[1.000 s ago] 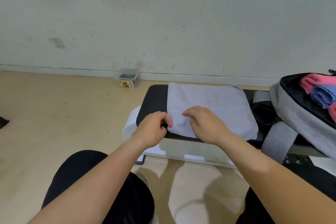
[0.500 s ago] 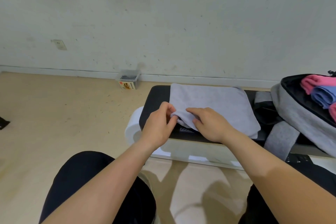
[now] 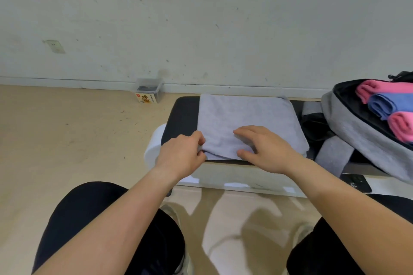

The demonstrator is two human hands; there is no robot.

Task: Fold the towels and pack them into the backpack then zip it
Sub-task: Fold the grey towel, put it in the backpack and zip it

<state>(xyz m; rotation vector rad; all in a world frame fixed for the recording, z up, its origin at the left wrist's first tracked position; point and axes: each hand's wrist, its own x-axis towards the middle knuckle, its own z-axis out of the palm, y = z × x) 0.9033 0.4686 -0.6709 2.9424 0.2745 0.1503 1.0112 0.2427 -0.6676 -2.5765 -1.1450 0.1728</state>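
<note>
Grey towel (image 3: pixel 245 118) lies flat on the black bench (image 3: pixel 182 116) at twelve o'clock: soft, light and limp, so best taken by its corners. The backpack (image 3: pixel 355 131) at three o'clock is cut off by the frame, its zip unseen. The right hand (image 3: pixel 267 149) presses the towel with spread fingers; the left hand (image 3: pixel 181 154) pinches its seven-o'clock corner, fingertips hidden.

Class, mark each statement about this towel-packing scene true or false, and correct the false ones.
1. The grey towel lies on the black bench pad. True.
2. The grey backpack is zipped shut. False: it lies open.
3. The left hand pinches the grey towel's near corner. True.
4. The grey backpack holds only blue towels. False: two pink towels and one blue towel show.
5. The right hand lifts a pink towel. False: it rests on the grey towel.
</note>
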